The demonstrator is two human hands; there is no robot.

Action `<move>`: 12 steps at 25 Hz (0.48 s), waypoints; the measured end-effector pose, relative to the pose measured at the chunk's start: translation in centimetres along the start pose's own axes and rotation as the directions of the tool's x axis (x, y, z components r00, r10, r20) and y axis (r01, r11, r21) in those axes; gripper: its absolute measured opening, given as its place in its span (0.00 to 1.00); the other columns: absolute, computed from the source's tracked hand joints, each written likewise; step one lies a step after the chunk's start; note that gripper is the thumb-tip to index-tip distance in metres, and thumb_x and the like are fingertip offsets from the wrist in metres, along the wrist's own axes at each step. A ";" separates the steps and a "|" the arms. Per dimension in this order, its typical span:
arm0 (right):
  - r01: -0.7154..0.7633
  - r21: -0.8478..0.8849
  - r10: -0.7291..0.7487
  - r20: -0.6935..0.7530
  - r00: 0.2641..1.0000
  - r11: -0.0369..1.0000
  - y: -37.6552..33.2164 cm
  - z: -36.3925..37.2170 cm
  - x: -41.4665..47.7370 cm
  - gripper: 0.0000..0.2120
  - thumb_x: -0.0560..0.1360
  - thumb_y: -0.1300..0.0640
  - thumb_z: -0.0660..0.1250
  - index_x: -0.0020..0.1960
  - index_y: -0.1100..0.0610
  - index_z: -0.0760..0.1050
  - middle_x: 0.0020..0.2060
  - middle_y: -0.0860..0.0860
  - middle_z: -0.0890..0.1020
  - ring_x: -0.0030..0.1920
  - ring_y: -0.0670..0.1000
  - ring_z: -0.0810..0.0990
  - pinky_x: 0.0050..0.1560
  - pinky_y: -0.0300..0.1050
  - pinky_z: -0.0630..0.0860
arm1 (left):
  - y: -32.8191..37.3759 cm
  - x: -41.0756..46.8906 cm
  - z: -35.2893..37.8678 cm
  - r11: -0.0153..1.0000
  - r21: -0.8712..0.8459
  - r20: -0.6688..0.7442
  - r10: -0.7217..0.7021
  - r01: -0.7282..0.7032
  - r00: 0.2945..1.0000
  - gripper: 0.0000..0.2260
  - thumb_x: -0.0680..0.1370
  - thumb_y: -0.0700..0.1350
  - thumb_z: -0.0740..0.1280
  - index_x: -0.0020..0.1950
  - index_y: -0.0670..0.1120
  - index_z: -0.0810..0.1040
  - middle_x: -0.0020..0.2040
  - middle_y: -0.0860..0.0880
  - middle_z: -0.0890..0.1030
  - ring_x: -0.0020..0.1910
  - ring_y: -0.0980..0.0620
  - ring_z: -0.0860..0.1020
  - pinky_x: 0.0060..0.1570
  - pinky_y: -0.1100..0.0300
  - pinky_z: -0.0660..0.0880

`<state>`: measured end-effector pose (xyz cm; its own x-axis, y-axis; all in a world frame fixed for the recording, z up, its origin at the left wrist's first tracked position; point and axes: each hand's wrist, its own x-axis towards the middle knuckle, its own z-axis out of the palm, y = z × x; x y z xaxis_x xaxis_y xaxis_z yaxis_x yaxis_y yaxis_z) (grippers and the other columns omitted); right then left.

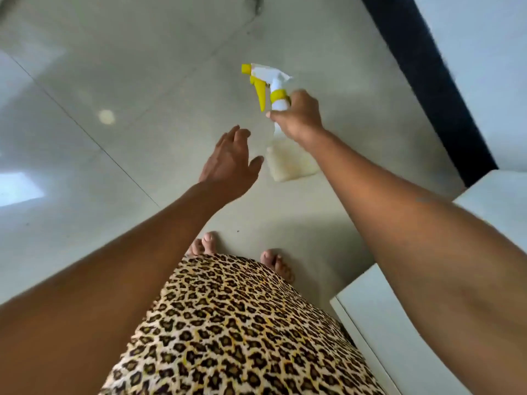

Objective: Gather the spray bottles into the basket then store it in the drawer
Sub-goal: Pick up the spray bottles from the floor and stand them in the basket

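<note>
Spray bottle (278,106) gripped at neck by right hand (296,115); left hand (231,161) spread, empty, beside it.

Right hand (298,116) clenched, left hand (231,163) spread

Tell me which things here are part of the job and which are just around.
Part of the job:
spray bottle, held in the right hand
left hand, open beside it

Just around:
tiled floor
white cabinet
black strip

No basket or drawer shows.
</note>
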<state>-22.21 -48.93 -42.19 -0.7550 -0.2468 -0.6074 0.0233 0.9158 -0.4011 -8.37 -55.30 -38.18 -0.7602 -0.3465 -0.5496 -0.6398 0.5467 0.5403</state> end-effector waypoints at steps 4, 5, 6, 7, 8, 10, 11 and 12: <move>0.005 0.272 0.016 -0.077 0.997 0.962 -3.0 -5.7 -8.2 0.18 0.66 0.53 0.74 0.49 0.62 0.74 0.43 0.55 0.79 0.43 0.54 0.77 0.41 0.46 0.70 | 5.4 -5.4 -5.5 0.996 -0.083 -0.017 -0.031 0.029 0.999 0.23 0.77 0.52 0.62 0.68 0.42 0.65 0.69 0.42 0.70 0.66 0.44 0.69 0.63 0.56 0.65; 0.026 0.324 0.008 -0.104 0.995 0.946 -4.1 -7.7 -10.8 0.18 0.66 0.53 0.74 0.49 0.62 0.74 0.43 0.55 0.79 0.44 0.55 0.77 0.43 0.47 0.72 | 7.3 -7.3 -7.0 0.995 -0.097 -0.016 -0.026 0.025 1.000 0.23 0.77 0.52 0.63 0.68 0.42 0.66 0.69 0.43 0.70 0.67 0.45 0.68 0.63 0.57 0.64; 0.064 0.368 -0.016 -0.133 0.991 0.928 -5.4 -10.1 -13.5 0.19 0.65 0.52 0.75 0.49 0.61 0.74 0.44 0.55 0.80 0.45 0.55 0.78 0.44 0.47 0.73 | 9.3 -9.3 -8.9 0.994 -0.107 -0.017 -0.021 0.019 1.000 0.24 0.76 0.52 0.63 0.68 0.42 0.65 0.68 0.43 0.70 0.67 0.45 0.68 0.63 0.58 0.64; 0.103 0.395 -0.044 -0.154 0.987 0.913 -6.9 -12.8 -16.3 0.19 0.65 0.51 0.75 0.49 0.61 0.74 0.45 0.55 0.81 0.46 0.55 0.78 0.45 0.47 0.73 | 11.4 -11.5 -11.0 0.993 -0.115 -0.022 -0.017 0.015 1.000 0.25 0.76 0.52 0.64 0.68 0.42 0.65 0.68 0.43 0.70 0.67 0.45 0.68 0.63 0.58 0.64; 0.132 0.402 -0.067 -0.172 0.983 0.906 -8.0 -15.4 -19.1 0.20 0.65 0.51 0.75 0.49 0.61 0.75 0.45 0.56 0.82 0.46 0.55 0.79 0.46 0.47 0.73 | 13.3 -13.7 -12.9 0.994 -0.114 -0.032 -0.007 0.003 0.999 0.26 0.75 0.52 0.65 0.68 0.42 0.64 0.67 0.42 0.70 0.67 0.45 0.68 0.63 0.57 0.65; 0.181 0.393 -0.100 -0.217 0.971 0.901 -9.9 -20.6 -25.0 0.20 0.65 0.50 0.75 0.48 0.62 0.75 0.45 0.57 0.82 0.45 0.56 0.79 0.47 0.49 0.74 | 17.1 -18.2 -16.3 0.996 -0.082 -0.041 0.013 -0.017 0.999 0.27 0.75 0.52 0.66 0.69 0.42 0.63 0.68 0.41 0.70 0.68 0.45 0.67 0.63 0.56 0.65; 0.209 0.403 -0.121 -0.232 0.965 0.891 -10.7 -23.0 -27.1 0.19 0.66 0.51 0.75 0.48 0.63 0.75 0.44 0.58 0.82 0.45 0.56 0.79 0.47 0.50 0.75 | 18.8 -20.1 -17.7 0.996 -0.086 -0.056 0.016 -0.020 0.998 0.28 0.75 0.52 0.66 0.70 0.42 0.62 0.68 0.41 0.70 0.68 0.45 0.67 0.63 0.56 0.65; 0.242 0.406 -0.150 -0.245 0.958 0.881 -11.5 -25.6 -29.6 0.19 0.66 0.51 0.75 0.48 0.63 0.75 0.44 0.59 0.82 0.45 0.57 0.78 0.48 0.52 0.75 | 20.8 -22.5 -19.4 0.995 -0.091 -0.076 0.029 -0.036 0.997 0.28 0.75 0.51 0.66 0.70 0.42 0.61 0.68 0.41 0.70 0.68 0.44 0.67 0.63 0.55 0.65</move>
<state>-16.91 -44.07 -2.00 -0.8871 -0.2961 -0.3540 0.1043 0.6185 -0.7788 -6.77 -50.91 -2.23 -0.7847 -0.3873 -0.4841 -0.6199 0.4872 0.6151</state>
